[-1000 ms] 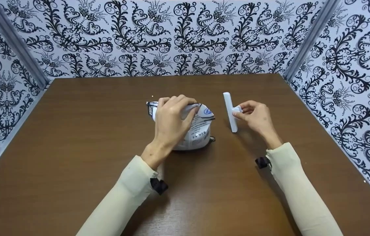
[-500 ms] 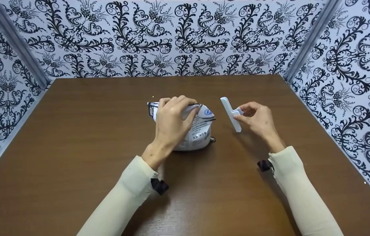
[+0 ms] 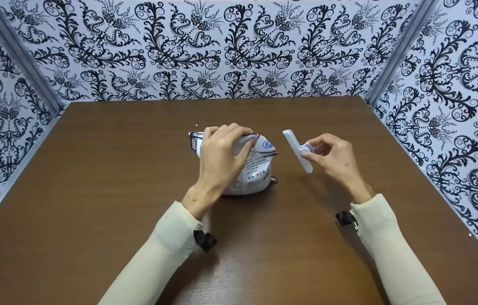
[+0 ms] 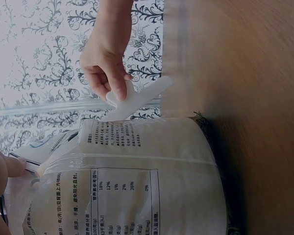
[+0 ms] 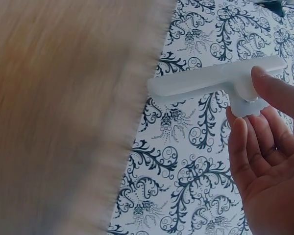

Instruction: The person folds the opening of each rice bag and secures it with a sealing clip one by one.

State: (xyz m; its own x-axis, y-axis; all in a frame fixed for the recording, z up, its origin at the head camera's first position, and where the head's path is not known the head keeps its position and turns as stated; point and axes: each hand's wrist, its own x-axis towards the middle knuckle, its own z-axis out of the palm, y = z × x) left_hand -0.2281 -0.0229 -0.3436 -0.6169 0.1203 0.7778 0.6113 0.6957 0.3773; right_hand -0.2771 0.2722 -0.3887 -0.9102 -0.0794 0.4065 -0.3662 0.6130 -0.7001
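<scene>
A white plastic bag (image 3: 255,176) printed with dark text stands upright on the table, its top gathered. My left hand (image 3: 222,156) grips the folded top edge from the near side, thumb on the right. In the left wrist view the bag (image 4: 152,186) shows a printed nutrition table, and part of my left hand (image 4: 0,181) is at its top. To the right of the bag, my right hand (image 3: 336,159) pinches the grip of a long white bag clip (image 3: 297,150). The right wrist view shows the clip (image 5: 201,81) between thumb and fingers, its long bar pointing away from the palm.
The brown wooden table (image 3: 116,190) extends around both hands. Patterned black-and-white panels (image 3: 205,46) with grey corner posts (image 3: 399,51) enclose it at the back and sides. A tiny white speck lies behind the bag.
The clip has tilted, its far end swinging left and toward me, as my right hand has drawn slightly nearer. My left hand and the bag have stayed in place.
</scene>
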